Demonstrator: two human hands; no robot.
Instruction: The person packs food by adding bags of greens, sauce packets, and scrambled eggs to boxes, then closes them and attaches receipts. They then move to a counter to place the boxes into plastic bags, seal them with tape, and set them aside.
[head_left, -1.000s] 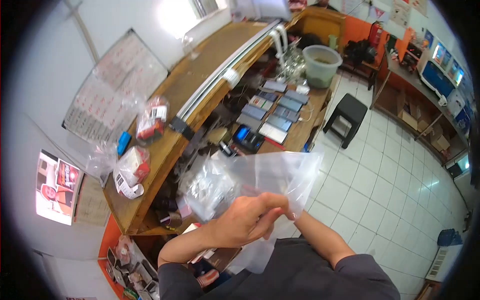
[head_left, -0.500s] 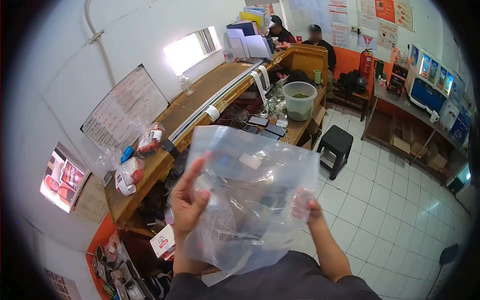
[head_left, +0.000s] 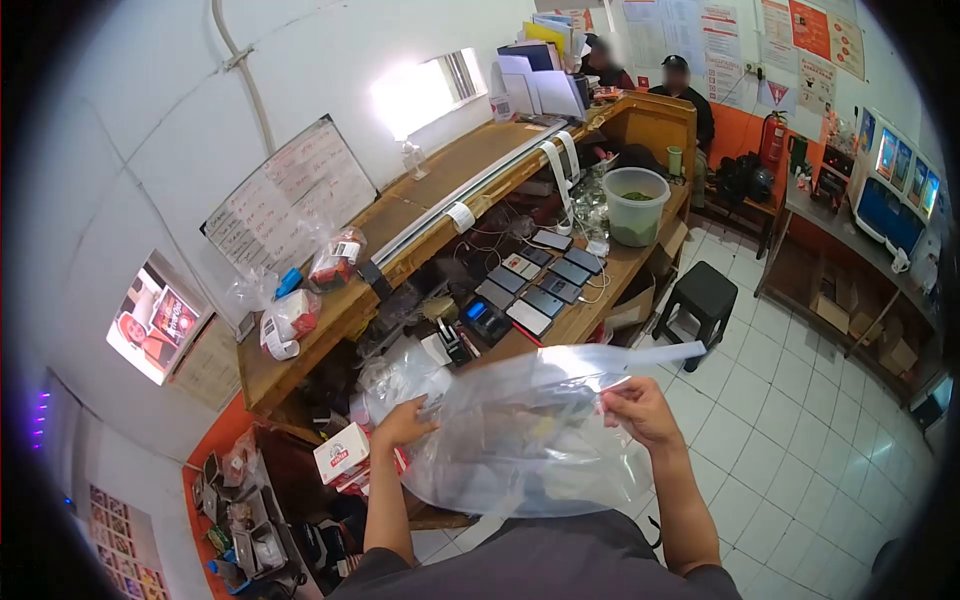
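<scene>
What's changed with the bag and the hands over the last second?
A second ago both hands were bunched together on the clear plastic bag; now they have moved apart, the left hand at its left top edge, the right hand pinching the right, with the bag spread lower between them. The phones, the tub and the stool stayed put.

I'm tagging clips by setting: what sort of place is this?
Likely a small phone service shop: rows of phones on a wooden counter, a whiteboard chart, notices on the back wall.

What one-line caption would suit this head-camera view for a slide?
Left hand and right hand hold a clear plastic bag beside a counter of phones.
</scene>
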